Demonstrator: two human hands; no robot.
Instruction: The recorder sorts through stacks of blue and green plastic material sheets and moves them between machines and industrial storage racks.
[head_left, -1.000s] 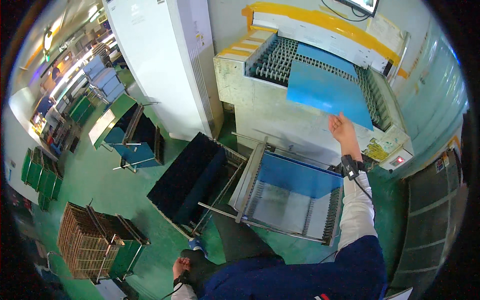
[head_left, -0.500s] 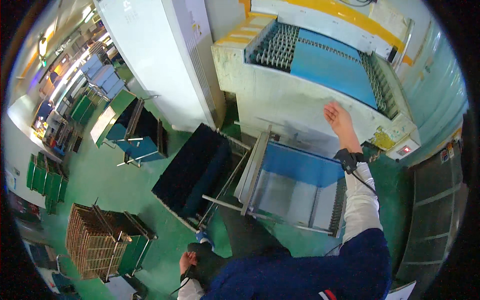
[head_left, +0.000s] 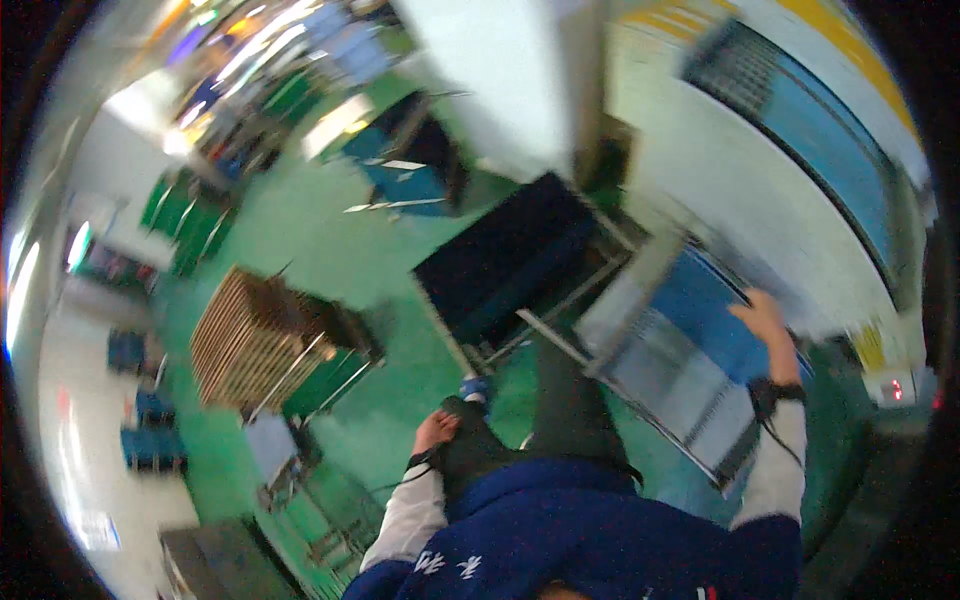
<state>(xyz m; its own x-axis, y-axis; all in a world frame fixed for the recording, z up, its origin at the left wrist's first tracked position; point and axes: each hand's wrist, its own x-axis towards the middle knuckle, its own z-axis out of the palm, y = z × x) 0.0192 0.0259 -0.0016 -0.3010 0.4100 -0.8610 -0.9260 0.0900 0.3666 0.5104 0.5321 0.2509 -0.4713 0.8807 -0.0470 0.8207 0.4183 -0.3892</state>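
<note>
My right hand (head_left: 766, 320) reaches over the far rail of a metal rack cart (head_left: 668, 432) on my right, thumb and fingers slightly apart. Motion blur hides whether it grips the rail. A blue panel (head_left: 690, 300) shows in the far half of this cart, with pale grey surface in the near half. My left hand (head_left: 436, 430) hangs by my left thigh, its fingers loosely curled with nothing seen in them. Both wrists wear dark bands with a cable.
A cart packed with dark panels (head_left: 510, 260) stands in front of me, against the rack cart. Beyond is a white machine with a roller bed (head_left: 740, 65) and blue sheet (head_left: 830, 125). A brown slatted stack (head_left: 250, 345) and another loaded cart (head_left: 410, 165) stand left on green floor.
The view has swung to the right-hand side of the picture, shifting the scene rightward. My right hand has come down from beside the machine to the rack cart's far rail. My left hand stays by my thigh.
</note>
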